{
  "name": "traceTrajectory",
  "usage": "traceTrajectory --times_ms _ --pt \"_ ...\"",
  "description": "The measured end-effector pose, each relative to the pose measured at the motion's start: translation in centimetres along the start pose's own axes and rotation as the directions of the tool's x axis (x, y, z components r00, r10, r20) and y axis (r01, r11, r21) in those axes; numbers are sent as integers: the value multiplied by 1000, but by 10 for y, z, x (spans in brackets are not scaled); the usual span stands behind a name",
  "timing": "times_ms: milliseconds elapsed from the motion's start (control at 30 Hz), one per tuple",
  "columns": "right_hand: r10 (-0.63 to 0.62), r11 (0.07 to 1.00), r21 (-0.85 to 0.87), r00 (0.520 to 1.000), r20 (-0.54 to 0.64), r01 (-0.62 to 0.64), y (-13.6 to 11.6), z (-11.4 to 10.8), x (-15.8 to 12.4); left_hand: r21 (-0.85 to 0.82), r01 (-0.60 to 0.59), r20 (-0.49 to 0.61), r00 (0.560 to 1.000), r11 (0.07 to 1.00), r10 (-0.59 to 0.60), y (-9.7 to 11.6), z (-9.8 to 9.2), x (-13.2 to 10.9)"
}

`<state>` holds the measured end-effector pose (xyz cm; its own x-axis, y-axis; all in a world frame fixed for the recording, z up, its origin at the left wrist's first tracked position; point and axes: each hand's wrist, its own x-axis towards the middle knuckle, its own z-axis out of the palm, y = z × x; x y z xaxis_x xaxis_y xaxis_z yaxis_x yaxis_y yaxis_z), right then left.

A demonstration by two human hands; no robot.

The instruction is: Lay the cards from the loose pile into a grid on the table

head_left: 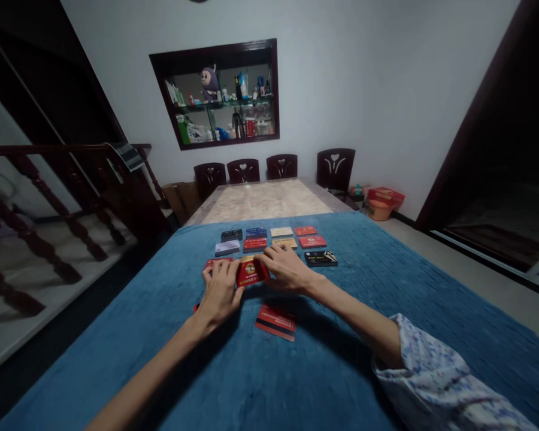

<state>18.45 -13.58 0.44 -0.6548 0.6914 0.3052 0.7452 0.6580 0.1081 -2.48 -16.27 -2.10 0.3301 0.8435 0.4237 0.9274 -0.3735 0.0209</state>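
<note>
Between my two hands is a red card [250,272] with a round gold emblem and gold lettering, tilted up toward me. My left hand [221,290] pinches its left edge, and my right hand [285,267] grips the right edge. Below them, a red magnetic-stripe card [276,322] lies on the blue cloth [323,383]. Another red card [217,262] is partly covered by my left fingers, and a bit of red shows under that wrist. To the right of my right hand lies a black card [320,258] with pale lines.
Beyond my hands, several cards lie in rows, among them a white card [227,247], a blue card [256,232] and a red card [312,241]. Past the cloth the stone tabletop [260,200] shows, with dark chairs [335,169] behind. A wooden railing [49,179] stands left.
</note>
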Motion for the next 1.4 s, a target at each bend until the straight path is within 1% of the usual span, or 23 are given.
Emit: traceTrajectory --times_ms 133,267,433,567,733,900,1033,1167,1233,1400 --pt "36 999 -20 999 16 -35 21 -9 -9 6 -61 10 998 998 61 16 -4 19" --pt "79 996 -56 995 61 -76 47 -15 -17 -5 -99 52 994 995 99 36 0 43" --pt "155 983 -114 982 106 -143 81 -19 -24 -10 -126 79 989 992 126 62 11 78" --pt "224 967 -159 960 171 -197 111 -20 -29 -8 -145 109 983 989 145 84 20 106" --pt "295 949 -184 923 246 -254 145 -14 -34 -7 -147 174 974 989 146 104 41 138" --pt "356 934 -170 868 346 -315 169 -6 -32 -29 -156 240 958 987 159 118 63 165" --pt "378 925 -140 829 412 -353 186 2 -28 -57 -131 326 935 990 143 127 72 182" --pt "396 916 -137 795 460 -377 202 11 -25 -73 -111 380 916 991 131 131 80 195" --pt "383 920 -116 790 478 -375 207 16 -24 -80 -108 403 906 991 131 132 84 200" --pt "334 933 -48 807 488 -357 214 24 -21 -86 -113 452 881 990 140 131 91 207"
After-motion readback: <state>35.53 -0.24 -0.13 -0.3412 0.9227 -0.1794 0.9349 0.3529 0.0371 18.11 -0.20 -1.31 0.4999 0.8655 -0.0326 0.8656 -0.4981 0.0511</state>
